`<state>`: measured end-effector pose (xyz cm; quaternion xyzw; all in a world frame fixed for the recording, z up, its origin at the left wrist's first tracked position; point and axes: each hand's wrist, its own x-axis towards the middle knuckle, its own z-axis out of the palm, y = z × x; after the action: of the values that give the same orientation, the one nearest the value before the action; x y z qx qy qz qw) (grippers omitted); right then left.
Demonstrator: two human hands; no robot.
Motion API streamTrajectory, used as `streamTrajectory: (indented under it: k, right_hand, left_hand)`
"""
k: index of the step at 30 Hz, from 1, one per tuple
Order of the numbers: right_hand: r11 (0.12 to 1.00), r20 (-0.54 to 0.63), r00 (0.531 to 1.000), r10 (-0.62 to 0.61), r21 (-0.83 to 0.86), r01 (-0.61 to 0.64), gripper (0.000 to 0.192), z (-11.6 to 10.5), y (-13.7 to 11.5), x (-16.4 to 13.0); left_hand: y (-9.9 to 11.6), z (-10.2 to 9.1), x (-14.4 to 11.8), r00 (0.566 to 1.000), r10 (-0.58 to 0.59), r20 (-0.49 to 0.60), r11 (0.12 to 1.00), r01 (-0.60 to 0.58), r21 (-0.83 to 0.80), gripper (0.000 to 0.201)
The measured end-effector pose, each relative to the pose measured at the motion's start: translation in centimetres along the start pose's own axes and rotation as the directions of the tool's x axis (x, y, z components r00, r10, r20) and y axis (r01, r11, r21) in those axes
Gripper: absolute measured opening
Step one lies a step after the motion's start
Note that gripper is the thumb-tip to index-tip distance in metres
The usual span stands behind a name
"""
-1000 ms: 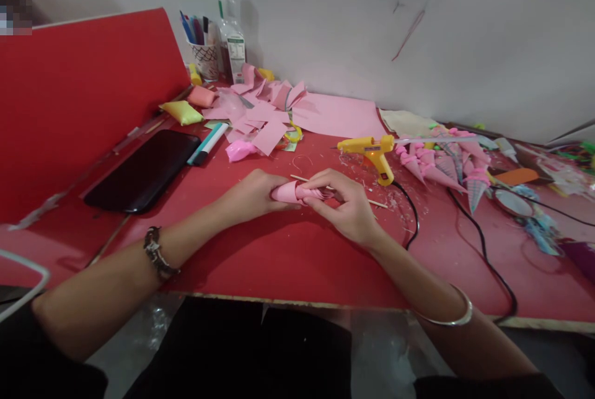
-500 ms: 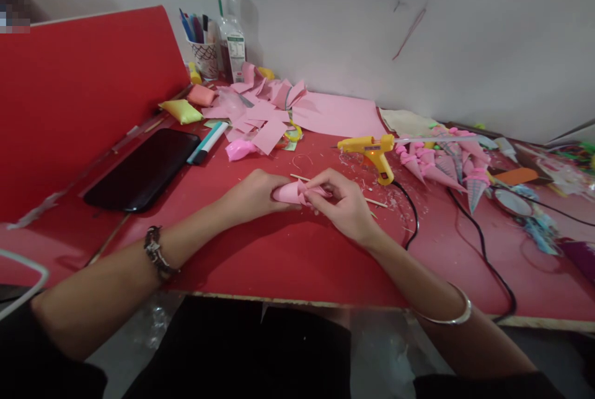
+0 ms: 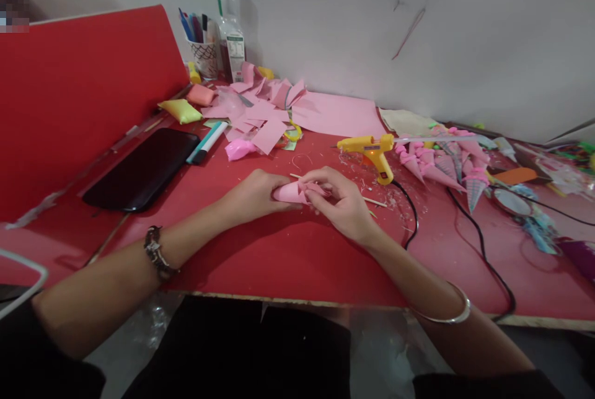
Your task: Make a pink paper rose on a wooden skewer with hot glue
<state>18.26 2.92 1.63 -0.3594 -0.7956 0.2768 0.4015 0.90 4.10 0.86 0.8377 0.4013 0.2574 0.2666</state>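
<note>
Above the red tabletop (image 3: 279, 263) I hold a small rolled piece of pink paper (image 3: 289, 192) between both hands. My left hand (image 3: 255, 196) is closed around its left part, thumb on top. At the paper's right end, the fingers of my right hand (image 3: 341, 204) pinch a folded or crumpled edge. Some of the paper is hidden behind my fingers. A thin wooden stick (image 3: 375, 202) lies on the table under and beside my right hand. Beyond that hand a yellow glue gun (image 3: 379, 157) rests on the table, its black cord running toward me.
Pink paper scraps (image 3: 260, 114) and a pink sheet (image 3: 337, 115) lie at the back. Pink paper cones (image 3: 439, 166) are heaped at right. On the left are a dark phone (image 3: 144, 168), a marker (image 3: 209, 142), a pen cup (image 3: 203, 55) and a glass bottle (image 3: 232, 39).
My right fingers have shifted slightly over the paper's right end, and its edge there now looks more folded in. My left hand keeps its hold.
</note>
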Motion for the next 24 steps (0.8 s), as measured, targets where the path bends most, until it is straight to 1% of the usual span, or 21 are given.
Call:
streamTrajectory:
  k: [3,7,12,15,17,20,24]
  right_hand:
    - [0.998,-0.008,0.999,-0.036,-0.052,0.036,0.011,-0.11,-0.09,-0.03]
    - [0.996,-0.013,0.998,-0.067,-0.062,0.066,0.009,-0.21,-0.16,0.00]
    - [0.994,0.014,0.998,-0.064,-0.087,0.065,0.008,-0.28,-0.17,0.04]
    - [0.993,0.040,0.998,-0.058,-0.104,0.062,0.006,-0.36,-0.23,0.03]
    - [0.992,0.067,0.996,-0.067,-0.101,0.074,0.008,-0.43,-0.28,0.02]
    - [0.990,0.093,0.991,-0.098,-0.088,0.106,0.012,-0.49,-0.35,-0.01]
    - [0.989,0.076,0.993,-0.092,-0.110,0.100,0.008,-0.40,-0.42,-0.05]
  left_hand:
    - [-0.14,0.08,0.05,1.000,0.000,-0.024,1.000,0.000,0.000,0.028]
    - [-0.25,0.12,0.07,0.999,0.000,-0.032,1.000,0.000,0.010,0.029]
    - [0.00,-0.02,0.00,1.000,0.006,-0.025,1.000,-0.005,0.015,0.027]
    - [0.12,-0.10,-0.04,1.000,0.002,-0.003,0.998,-0.001,0.061,0.027]
    - [0.05,-0.09,-0.06,1.000,-0.003,0.002,0.996,0.003,0.089,0.029]
    - [-0.17,-0.02,-0.04,1.000,-0.006,0.003,0.996,0.005,0.088,0.029]
    - [-0.21,-0.03,-0.01,1.000,0.017,-0.022,0.997,-0.015,0.077,0.026]
